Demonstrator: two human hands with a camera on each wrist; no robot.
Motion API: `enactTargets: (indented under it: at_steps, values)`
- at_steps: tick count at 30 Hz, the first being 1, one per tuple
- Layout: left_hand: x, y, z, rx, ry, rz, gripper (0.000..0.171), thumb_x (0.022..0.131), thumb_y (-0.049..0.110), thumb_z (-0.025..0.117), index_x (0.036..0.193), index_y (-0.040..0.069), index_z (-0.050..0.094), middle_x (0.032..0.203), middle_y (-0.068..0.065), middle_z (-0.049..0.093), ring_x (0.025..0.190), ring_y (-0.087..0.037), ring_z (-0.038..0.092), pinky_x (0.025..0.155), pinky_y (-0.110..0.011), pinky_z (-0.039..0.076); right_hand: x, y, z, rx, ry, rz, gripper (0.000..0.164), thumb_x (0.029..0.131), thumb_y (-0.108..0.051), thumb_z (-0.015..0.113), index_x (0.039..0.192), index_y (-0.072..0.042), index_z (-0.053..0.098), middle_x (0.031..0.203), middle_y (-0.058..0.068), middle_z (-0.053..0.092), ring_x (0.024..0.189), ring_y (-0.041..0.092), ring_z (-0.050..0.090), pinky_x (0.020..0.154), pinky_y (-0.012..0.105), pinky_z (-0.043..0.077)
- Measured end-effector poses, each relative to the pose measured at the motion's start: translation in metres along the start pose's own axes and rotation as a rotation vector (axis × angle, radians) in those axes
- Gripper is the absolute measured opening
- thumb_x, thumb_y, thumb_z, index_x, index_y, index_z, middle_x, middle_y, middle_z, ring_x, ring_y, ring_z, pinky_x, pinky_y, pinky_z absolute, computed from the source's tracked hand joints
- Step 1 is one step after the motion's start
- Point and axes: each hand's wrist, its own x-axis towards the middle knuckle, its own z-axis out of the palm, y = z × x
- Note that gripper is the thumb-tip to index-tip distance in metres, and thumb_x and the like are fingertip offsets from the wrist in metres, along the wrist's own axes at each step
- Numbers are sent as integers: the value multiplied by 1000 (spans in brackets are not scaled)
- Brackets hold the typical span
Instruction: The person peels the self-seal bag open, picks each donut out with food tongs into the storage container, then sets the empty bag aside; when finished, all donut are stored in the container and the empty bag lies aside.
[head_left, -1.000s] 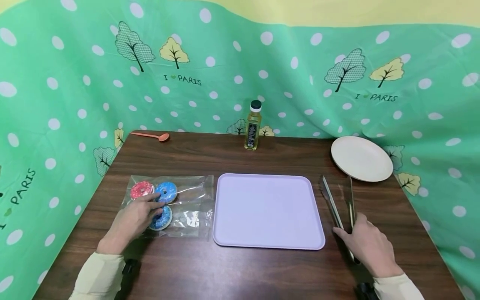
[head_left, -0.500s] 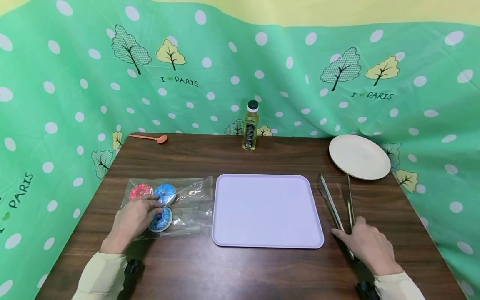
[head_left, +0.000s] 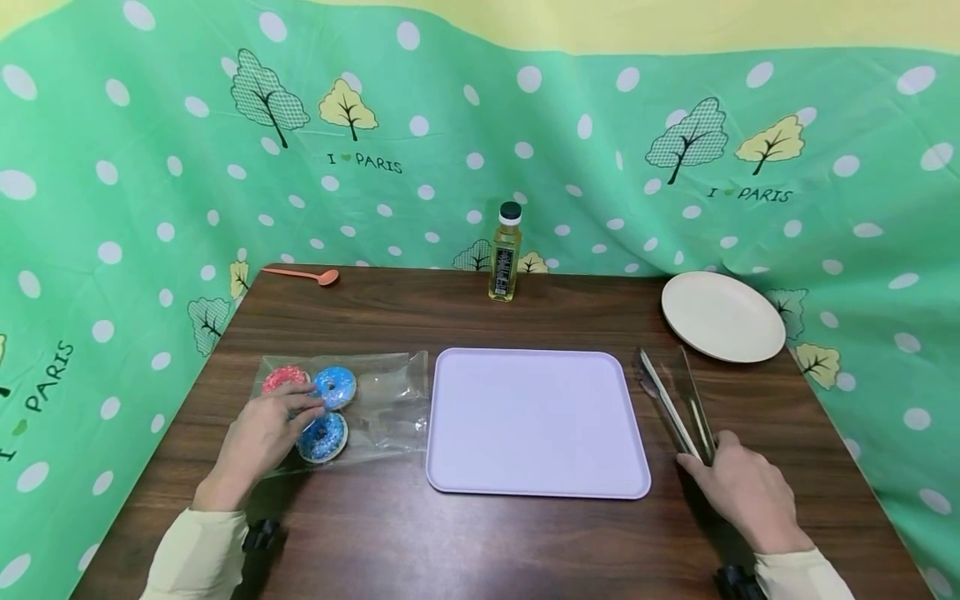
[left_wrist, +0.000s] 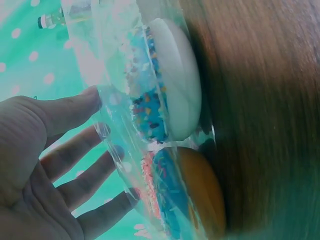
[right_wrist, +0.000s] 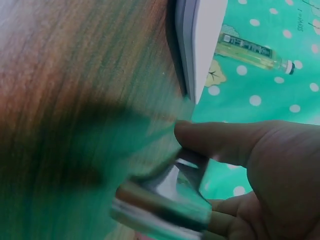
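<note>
My left hand (head_left: 258, 437) reaches over a clear plastic bag (head_left: 390, 404) holding a pink doughnut (head_left: 285, 376) and two blue doughnuts (head_left: 335, 386). In the left wrist view its thumb and fingers (left_wrist: 82, 187) stand apart, with their tips at the bag's film; the pink doughnut is mostly hidden there. On the right, my right hand (head_left: 746, 492) grips metal tongs (head_left: 696, 404) near their joined end, the two arms pointing away from me. The right wrist view shows the thumb on one arm of the tongs, with the shiny bent end (right_wrist: 160, 205) blurred.
A lilac tray (head_left: 536, 425) lies between the bag and the tongs. Behind it stands a bottle of yellow liquid (head_left: 504, 265). An orange spoon (head_left: 324, 277) lies at the back left, and a white plate (head_left: 723, 317) at the back right. A green cloth (head_left: 585, 192) hangs behind the table.
My right hand has squeezed the tongs, and their arms are nearer each other. The left hand has drawn slightly back to the left over the doughnuts.
</note>
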Motion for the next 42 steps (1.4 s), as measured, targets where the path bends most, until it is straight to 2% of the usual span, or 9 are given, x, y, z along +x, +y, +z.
enactTargets:
  at_steps: [6, 11, 14, 19, 24, 28, 31, 37, 42]
  values:
    - [-2, 0, -1, -25, 26, -6, 19, 92, 14, 75, 108, 4, 78, 122, -18, 68, 120, -40, 59, 95, -62, 47, -2, 0, 1, 4, 111, -68, 70, 99, -48, 58, 119, 18, 44, 82, 32, 62, 67, 49, 62, 50, 54, 48]
    - [-4, 0, -1, -73, 38, -24, 18, 93, 13, 74, 108, 4, 77, 121, -19, 68, 120, -42, 59, 97, -62, 46, -2, -3, 6, 35, 273, -191, 57, 99, -35, 64, 116, 17, 50, 79, 25, 63, 65, 43, 63, 51, 56, 48]
    - [-4, 0, -2, -77, 33, -33, 17, 94, 13, 72, 109, 6, 77, 121, -19, 68, 120, -41, 58, 97, -62, 46, -1, -9, 8, 65, 325, -251, 54, 98, -35, 66, 119, 13, 52, 86, 25, 65, 69, 41, 64, 54, 57, 48]
    - [-4, -1, -2, -64, 39, -16, 14, 95, 11, 70, 108, 6, 75, 118, -18, 69, 117, -40, 60, 95, -61, 48, 1, -24, 9, 90, 317, -309, 56, 100, -40, 63, 127, 8, 53, 101, 26, 65, 79, 39, 65, 60, 57, 49]
    - [-3, -2, -3, -34, 62, 44, 9, 95, 6, 70, 103, 5, 72, 107, -15, 71, 105, -37, 66, 89, -58, 52, 4, -42, 11, 97, 296, -369, 50, 99, -38, 65, 129, 1, 55, 110, 21, 64, 88, 36, 64, 65, 56, 50]
    - [-4, -3, -2, -12, 85, 65, 4, 94, 5, 70, 96, 8, 68, 95, -10, 69, 87, -29, 66, 76, -54, 55, 5, -60, 13, 108, 264, -445, 46, 99, -35, 66, 128, -1, 57, 102, 12, 66, 80, 25, 61, 63, 47, 50]
    - [-4, -3, -2, -15, 100, 72, 7, 93, 4, 71, 93, 9, 66, 90, -7, 67, 81, -26, 63, 71, -52, 54, 5, -75, 16, 105, 252, -493, 42, 98, -35, 68, 125, -4, 59, 91, 2, 64, 69, 15, 55, 57, 38, 45]
    - [-6, -3, 0, -31, 137, 102, 10, 91, 1, 72, 92, 8, 66, 90, -8, 68, 82, -26, 64, 72, -52, 55, 6, -106, 23, 80, 253, -619, 30, 94, -29, 73, 116, -11, 65, 78, -9, 57, 57, 8, 46, 50, 30, 39]
    - [-6, -3, 1, -34, 188, 155, 12, 88, -1, 75, 91, 7, 67, 90, -7, 68, 81, -25, 65, 72, -50, 56, 8, -129, 31, 15, 307, -751, 33, 89, -30, 78, 114, -11, 67, 78, -9, 60, 57, 6, 46, 48, 28, 40]
